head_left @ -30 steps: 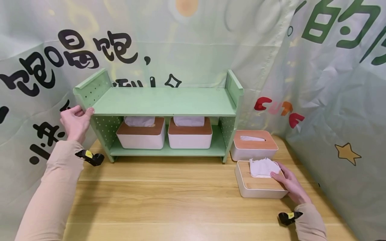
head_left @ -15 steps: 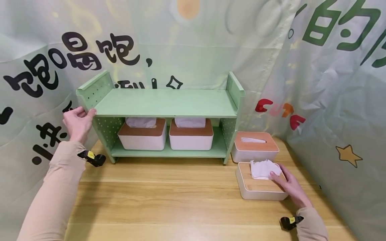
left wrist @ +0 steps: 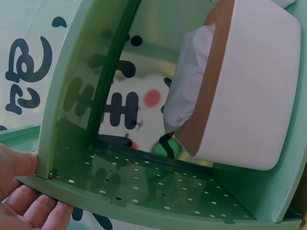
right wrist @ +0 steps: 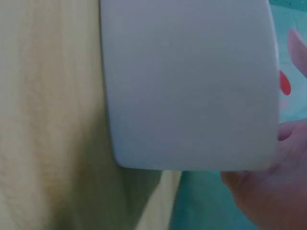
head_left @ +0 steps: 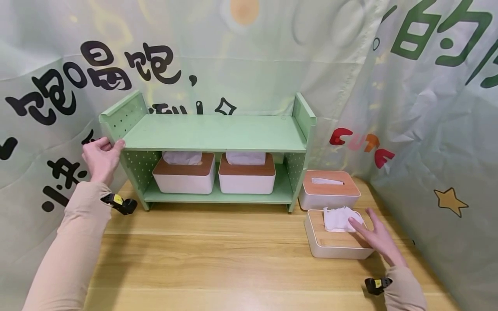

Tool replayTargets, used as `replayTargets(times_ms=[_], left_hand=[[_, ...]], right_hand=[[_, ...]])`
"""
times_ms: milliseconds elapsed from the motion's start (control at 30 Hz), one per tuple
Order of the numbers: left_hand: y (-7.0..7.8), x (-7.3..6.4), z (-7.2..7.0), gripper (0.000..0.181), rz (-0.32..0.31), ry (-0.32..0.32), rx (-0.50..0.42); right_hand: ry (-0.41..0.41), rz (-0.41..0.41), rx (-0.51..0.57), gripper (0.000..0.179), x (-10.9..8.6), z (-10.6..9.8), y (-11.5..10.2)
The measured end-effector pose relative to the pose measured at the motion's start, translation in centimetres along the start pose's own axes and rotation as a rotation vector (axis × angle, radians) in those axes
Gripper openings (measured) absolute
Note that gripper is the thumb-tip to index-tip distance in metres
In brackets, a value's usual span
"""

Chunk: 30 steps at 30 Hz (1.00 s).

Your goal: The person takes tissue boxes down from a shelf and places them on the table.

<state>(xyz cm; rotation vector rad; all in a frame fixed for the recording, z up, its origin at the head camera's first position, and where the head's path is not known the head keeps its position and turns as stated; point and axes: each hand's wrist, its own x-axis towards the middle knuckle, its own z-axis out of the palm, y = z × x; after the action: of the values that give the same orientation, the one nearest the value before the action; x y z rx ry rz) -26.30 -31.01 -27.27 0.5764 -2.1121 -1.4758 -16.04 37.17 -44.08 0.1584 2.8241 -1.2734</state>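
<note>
Both hands are showing on my feed: the left hand (head_left: 102,160) is gripping the green shelf (head_left: 218,131) at its left end, thumb and fingers on opposite sides of the edge, while the right hand (head_left: 379,237), fingers spread wide and gripping nothing, is hovering at the right end of the front tissue box (head_left: 330,240); I cannot tell whether it is touching. Beneath them the worktop (head_left: 218,250) is carrying the shelf, which is standing upright. On its lower board (head_left: 218,198) the left shelved box (head_left: 184,183) and the right shelved box (head_left: 246,183) are sitting side by side, a gap between them. Outside, just beside the shelf's right end, the rear tissue box (head_left: 330,199) is resting, and the front one is lying level just before it, its white tissue (head_left: 341,219) poking from the slot. I am judging the step in hand as handling that front box with the shelf being steadied; whether I am taking or releasing it, I cannot tell. Lifting it would be calling for thumb and fingers closing firmly on its walls, clear of the tissue.
</note>
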Motion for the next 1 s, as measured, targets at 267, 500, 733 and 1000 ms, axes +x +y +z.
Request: replayTargets(times_ms=[267,500,733,1000], left_hand=[[0.2,-0.1,0.0,0.049,-0.004,-0.002,-0.003],[0.1,-0.2,-0.1,0.049,0.004,-0.015,-0.038],[0.2,-0.3,-0.1,0.049,-0.006,-0.006,-0.009],[0.2,-0.4,0.0,0.049,0.006,-0.004,-0.028]], right_hand=[[0.037,-0.059,-0.132,0.108,-0.1,0.1,-1.8],[0.116,-0.208,-0.167,0.107,-0.1,0.8,-3.1],[0.159,-0.294,-0.187,0.108,-0.4,1.6,-4.8],[0.104,-0.278,-0.219,0.112,-0.5,2.7,-7.3]])
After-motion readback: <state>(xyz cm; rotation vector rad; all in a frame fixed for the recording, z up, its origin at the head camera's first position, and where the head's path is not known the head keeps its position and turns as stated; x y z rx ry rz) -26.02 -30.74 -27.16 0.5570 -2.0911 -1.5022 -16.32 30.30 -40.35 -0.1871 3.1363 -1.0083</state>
